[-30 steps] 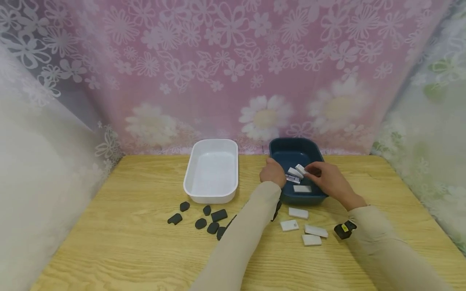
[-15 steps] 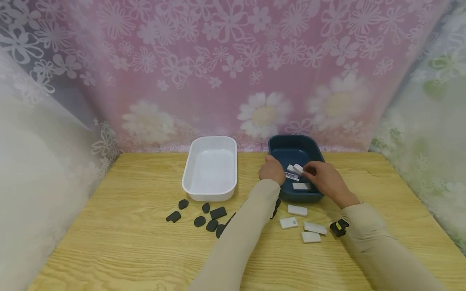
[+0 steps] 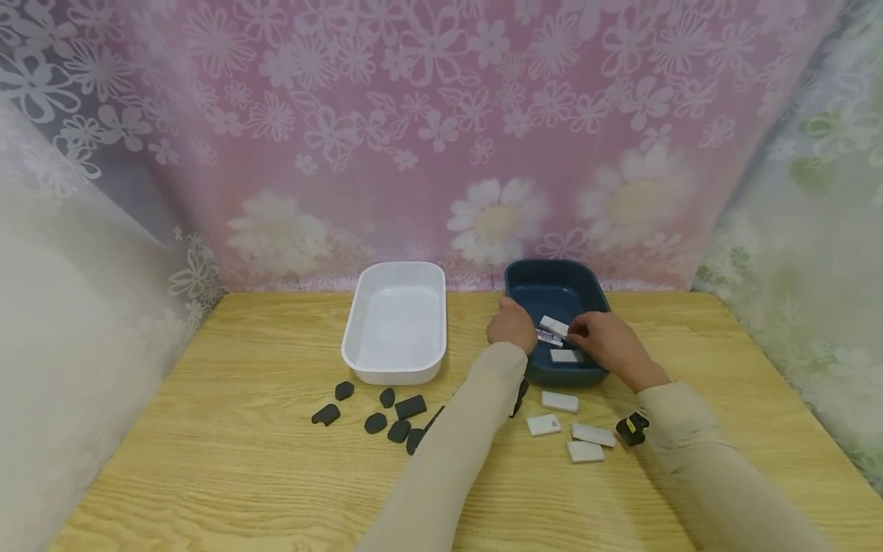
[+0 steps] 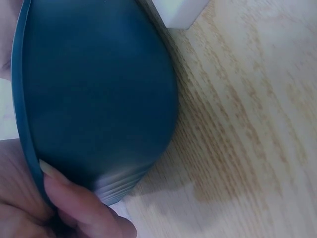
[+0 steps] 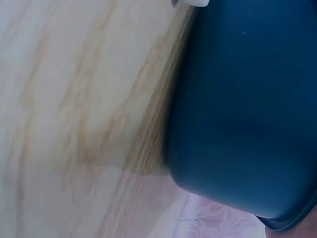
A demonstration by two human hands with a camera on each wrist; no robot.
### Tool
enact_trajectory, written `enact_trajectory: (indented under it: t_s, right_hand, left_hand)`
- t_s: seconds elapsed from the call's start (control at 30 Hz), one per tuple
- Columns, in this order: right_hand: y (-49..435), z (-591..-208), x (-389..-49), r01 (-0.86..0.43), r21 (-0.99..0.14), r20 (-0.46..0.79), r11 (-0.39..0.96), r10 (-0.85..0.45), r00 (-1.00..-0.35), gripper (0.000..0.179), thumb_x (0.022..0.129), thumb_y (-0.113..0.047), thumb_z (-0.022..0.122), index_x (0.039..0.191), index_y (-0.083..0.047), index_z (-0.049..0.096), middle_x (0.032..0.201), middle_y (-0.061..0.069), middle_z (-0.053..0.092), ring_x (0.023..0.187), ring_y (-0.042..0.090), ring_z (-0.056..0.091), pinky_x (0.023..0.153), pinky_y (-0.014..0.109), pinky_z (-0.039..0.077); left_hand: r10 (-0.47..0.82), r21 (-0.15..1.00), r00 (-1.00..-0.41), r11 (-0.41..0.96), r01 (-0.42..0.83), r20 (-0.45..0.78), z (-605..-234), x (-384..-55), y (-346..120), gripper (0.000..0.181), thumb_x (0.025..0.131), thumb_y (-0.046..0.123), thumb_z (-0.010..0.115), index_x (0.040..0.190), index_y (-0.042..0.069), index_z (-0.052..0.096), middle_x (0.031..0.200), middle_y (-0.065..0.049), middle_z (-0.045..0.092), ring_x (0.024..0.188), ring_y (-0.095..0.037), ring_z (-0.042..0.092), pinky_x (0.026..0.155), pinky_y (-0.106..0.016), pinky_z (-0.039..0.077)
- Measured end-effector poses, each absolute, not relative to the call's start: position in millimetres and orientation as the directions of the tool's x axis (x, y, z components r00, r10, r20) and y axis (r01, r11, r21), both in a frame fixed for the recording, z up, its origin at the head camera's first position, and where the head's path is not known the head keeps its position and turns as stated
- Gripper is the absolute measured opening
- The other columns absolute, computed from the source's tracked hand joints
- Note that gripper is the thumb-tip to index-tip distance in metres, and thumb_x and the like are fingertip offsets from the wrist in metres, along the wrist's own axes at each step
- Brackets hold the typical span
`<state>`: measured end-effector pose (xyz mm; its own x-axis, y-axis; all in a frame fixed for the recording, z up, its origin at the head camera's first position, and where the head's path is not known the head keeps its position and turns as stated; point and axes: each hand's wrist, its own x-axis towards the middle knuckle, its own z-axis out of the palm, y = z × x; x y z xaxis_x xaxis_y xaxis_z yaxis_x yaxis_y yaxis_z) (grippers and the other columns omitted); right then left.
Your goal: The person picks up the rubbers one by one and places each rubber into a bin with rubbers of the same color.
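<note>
My left hand (image 3: 512, 326) grips the left rim of the dark blue basin (image 3: 557, 267). In the left wrist view its thumb and fingers (image 4: 79, 203) clasp the basin's rim. My right hand (image 3: 612, 343) reaches over the basin's right side, its thumb and fingers pinching the end of a white eraser (image 3: 554, 326). Beneath that one lies an eraser with a printed dark label (image 3: 549, 337). Another white eraser (image 3: 566, 356) lies nearer the front inside the basin. The right wrist view shows mainly the basin's outer wall (image 5: 242, 114); the right fingers are hidden there.
A white basin (image 3: 393, 376) stands to the left. Several black pieces (image 3: 410, 406) lie in front of it, some partly behind the left sleeve. Several white erasers (image 3: 559, 402) lie on the wooden table (image 3: 262, 475) before the blue basin. A floral curtain hangs behind.
My right hand has shifted slightly left and lower, bringing the pinched eraser down onto the others inside the basin. The left hand keeps its hold on the rim.
</note>
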<state>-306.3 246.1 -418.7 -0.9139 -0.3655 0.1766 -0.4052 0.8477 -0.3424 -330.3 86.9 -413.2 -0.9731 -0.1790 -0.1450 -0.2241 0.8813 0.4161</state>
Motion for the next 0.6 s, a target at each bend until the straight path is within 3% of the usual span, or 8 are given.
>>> enact_trajectory:
  t_s: [0.2,0.47,0.6]
  right_hand:
    - [248,-420,-306,-0.442,-0.314,0.198,0.84,-0.397,-0.896,0.015,0.092,-0.012,0.063,0.089,-0.003,0.074,0.084,0.007,0.066,0.074,0.023,0.062,0.07,0.046,0.05]
    - [260,-424,-295,-0.543,-0.437,0.426,0.717,-0.367,-0.827,0.015,0.094,-0.01,0.061,0.102,-0.001,0.071,0.103,0.012,0.065,0.089,0.028,0.062,0.076,0.048,0.049]
    - [269,-418,-277,-0.577,-0.398,0.512,0.714,-0.349,-0.785,0.011,0.091,-0.01,0.066,0.1,-0.009,0.072,0.1,0.002,0.065,0.083,0.017,0.061,0.07,0.041,0.049]
  left_hand:
    - [-0.173,0.424,-0.975,0.879,-0.218,-0.142,-412,-329,87,0.039,0.087,0.029,0.068,0.109,0.008,0.044,0.076,-0.005,0.067,0.072,-0.018,0.067,0.058,-0.032,0.053]
    - [-0.178,0.409,-0.967,0.88,-0.24,-0.183,-417,-340,87,0.04,0.085,0.03,0.069,0.108,0.009,0.043,0.077,-0.006,0.067,0.072,-0.019,0.067,0.054,-0.032,0.052]
    - [-0.182,0.413,-0.971,0.881,-0.232,-0.157,-424,-345,89,0.043,0.084,0.029,0.071,0.107,0.008,0.042,0.075,-0.006,0.066,0.069,-0.019,0.066,0.052,-0.032,0.051]
